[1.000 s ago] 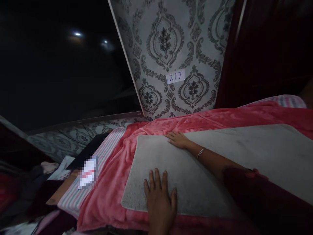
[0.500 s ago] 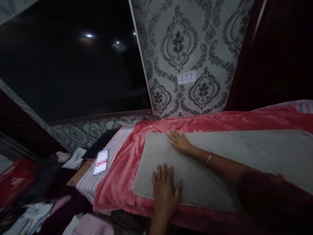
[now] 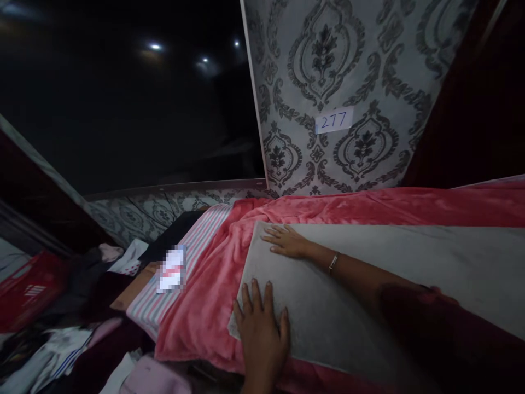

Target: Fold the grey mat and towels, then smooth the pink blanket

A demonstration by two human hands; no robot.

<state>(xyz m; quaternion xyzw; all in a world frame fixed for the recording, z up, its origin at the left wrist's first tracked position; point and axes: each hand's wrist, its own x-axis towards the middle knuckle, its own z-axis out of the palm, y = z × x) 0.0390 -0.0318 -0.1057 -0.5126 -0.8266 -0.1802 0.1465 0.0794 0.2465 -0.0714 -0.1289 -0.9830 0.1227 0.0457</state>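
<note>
A grey plush mat (image 3: 353,273) lies flat on a pink-red fleece blanket (image 3: 205,306). Palm down at the mat's near left corner is my left hand (image 3: 262,328), its fingers spread and slightly apart. My right hand (image 3: 287,241), with a bracelet (image 3: 333,262) on the wrist, reaches in from the right and rests flat near the far left corner. Its fingers are stretched towards the left edge. Neither hand grips anything. The mat's right end runs out of view, and my dark sleeve (image 3: 435,328) covers part of it.
Beneath the blanket shows a striped cloth (image 3: 147,306) with a blurred-out paper on it. Clothes (image 3: 61,350) and a red bag (image 3: 35,287) are heaped at the left. A large dark screen (image 3: 123,109) and patterned wall (image 3: 283,104), bearing a 277 label (image 3: 334,120), stand behind.
Both hands have slid left across the mat, nearer its left edge. The view has shifted slightly, so the wall and label sit further right.
</note>
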